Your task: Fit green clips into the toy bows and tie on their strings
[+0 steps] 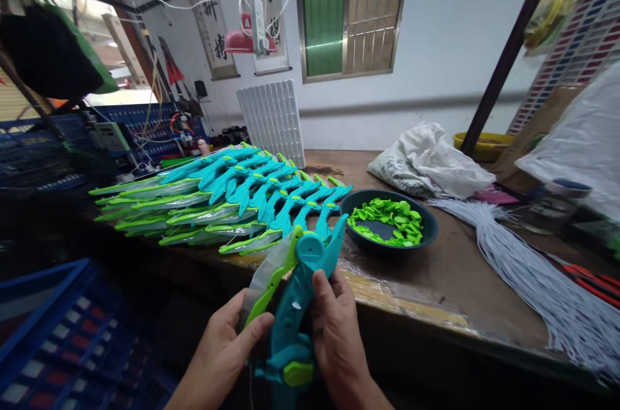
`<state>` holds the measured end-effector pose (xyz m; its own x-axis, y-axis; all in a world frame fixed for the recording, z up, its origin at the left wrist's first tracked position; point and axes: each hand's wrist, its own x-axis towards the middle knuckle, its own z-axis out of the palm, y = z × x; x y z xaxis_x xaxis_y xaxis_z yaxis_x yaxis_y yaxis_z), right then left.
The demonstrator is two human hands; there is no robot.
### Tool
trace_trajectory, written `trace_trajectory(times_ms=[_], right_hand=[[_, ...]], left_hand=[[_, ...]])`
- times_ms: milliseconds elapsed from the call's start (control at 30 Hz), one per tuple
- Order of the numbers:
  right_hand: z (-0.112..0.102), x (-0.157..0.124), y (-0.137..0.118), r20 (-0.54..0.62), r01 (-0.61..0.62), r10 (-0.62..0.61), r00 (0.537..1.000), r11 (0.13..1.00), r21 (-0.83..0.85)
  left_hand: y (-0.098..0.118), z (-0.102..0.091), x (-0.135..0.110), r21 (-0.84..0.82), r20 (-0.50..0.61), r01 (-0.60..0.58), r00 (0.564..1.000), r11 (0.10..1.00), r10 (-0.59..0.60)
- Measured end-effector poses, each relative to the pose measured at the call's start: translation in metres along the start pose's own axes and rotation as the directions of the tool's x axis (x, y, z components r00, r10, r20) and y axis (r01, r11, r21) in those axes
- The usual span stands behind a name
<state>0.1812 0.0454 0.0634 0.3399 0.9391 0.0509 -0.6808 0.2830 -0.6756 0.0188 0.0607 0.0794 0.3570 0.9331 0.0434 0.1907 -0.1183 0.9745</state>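
Just in front of the bench edge, I hold up a teal plastic toy part with a pointed tip at its upper end. My right hand is closed around its right side, thumb on the front. Between the fingers and thumb of my left hand is a bright green strip with a translucent film sheet along it. The strip's upper end meets the teal part's rounded top; whether they are joined I cannot tell. A green oval cap sits low on the teal part.
Rows of similar teal and green pieces lie stacked on the bench. A dark bowl of green caps stands right of them. Further right are a bundle of white cords, white bags and red-handled tools. A blue crate stands lower left.
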Motion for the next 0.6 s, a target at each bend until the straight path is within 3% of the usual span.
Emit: trace_trajectory(times_ms=[233, 400, 500, 600], right_hand=[[-0.013, 0.001, -0.017, 0.111, 0.109, -0.079, 0.991, 0.949, -0.297], [-0.019, 0.004, -0.024, 0.186, 0.095, -0.046, 0.982, 0.961, -0.26], [-0.017, 0.004, -0.024, 0.116, 0.084, -0.06, 0.991, 0.974, -0.213], [-0.014, 0.004, -0.019, 0.025, 0.096, -0.093, 0.995, 0.987, -0.129]], left_hand=[[0.002, -0.013, 0.007, -0.009, 0.135, 0.075, 0.988, 0.997, -0.074], [0.009, -0.019, 0.007, -0.059, 0.218, 0.148, 0.967, 0.987, -0.132], [0.018, -0.016, 0.003, -0.052, 0.236, 0.155, 0.962, 0.987, -0.139], [0.026, -0.011, -0.001, -0.104, 0.182, 0.181, 0.97, 0.978, -0.161]])
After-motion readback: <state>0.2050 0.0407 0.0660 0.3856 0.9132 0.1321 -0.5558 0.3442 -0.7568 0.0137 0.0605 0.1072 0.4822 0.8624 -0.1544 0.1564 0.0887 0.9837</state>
